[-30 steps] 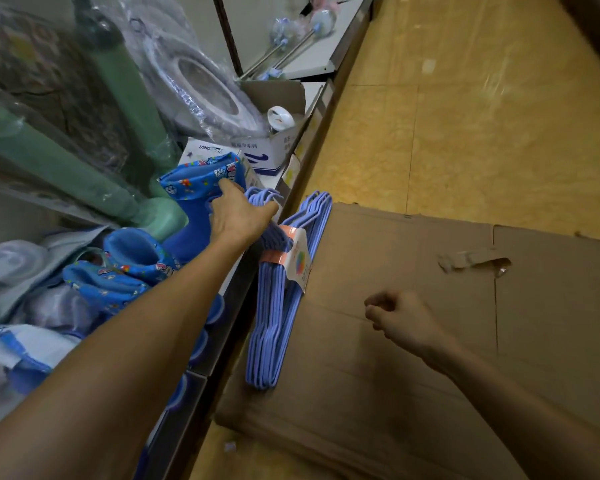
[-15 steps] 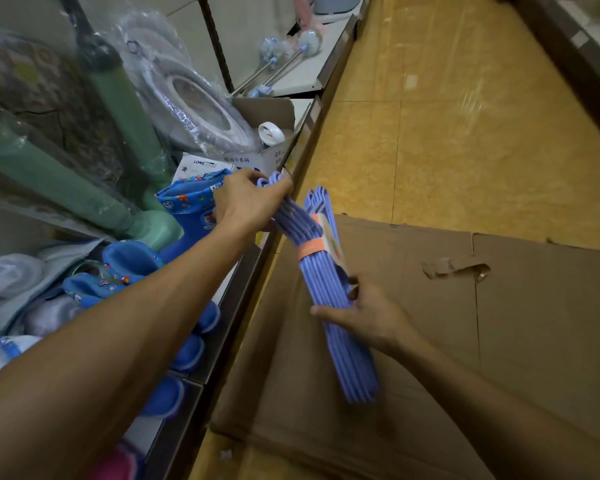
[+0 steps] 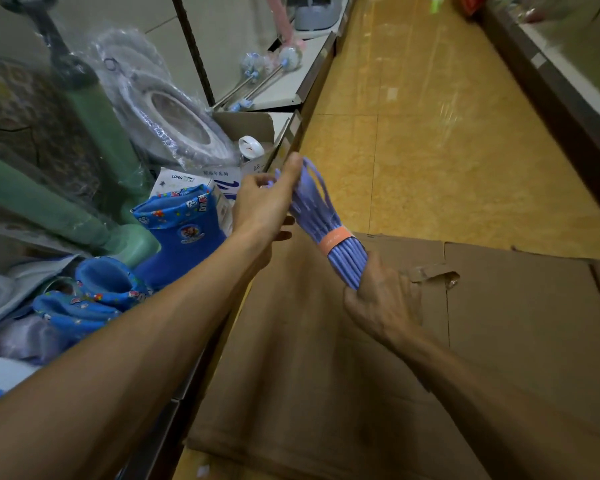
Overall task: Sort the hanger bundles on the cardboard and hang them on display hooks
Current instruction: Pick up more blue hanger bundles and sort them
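A bundle of lilac plastic hangers (image 3: pixel 329 233), bound by an orange paper band, is lifted above the flattened brown cardboard (image 3: pixel 326 375) on the floor. My left hand (image 3: pixel 264 206) holds the hook end of the bundle, thumb stretched along it. My right hand (image 3: pixel 381 299) grips the lower end, which is hidden inside the fist. The bundle slants from upper left to lower right. No display hooks show in this view.
A low shop shelf (image 3: pixel 284 147) runs along the left, crowded with blue children's rain boots (image 3: pixel 181 233), green tubes, a wrapped toilet seat (image 3: pixel 167 123) and a white box (image 3: pixel 201 181). Yellow tiled aisle floor (image 3: pixel 447 150) stretches ahead. Another shelf edge (image 3: pixel 551 88) borders the right.
The bundle lay on the cardboard a second ago with only my left hand reaching it. Both hands have since taken it and raised it, and my right hand has closed round the lower end.
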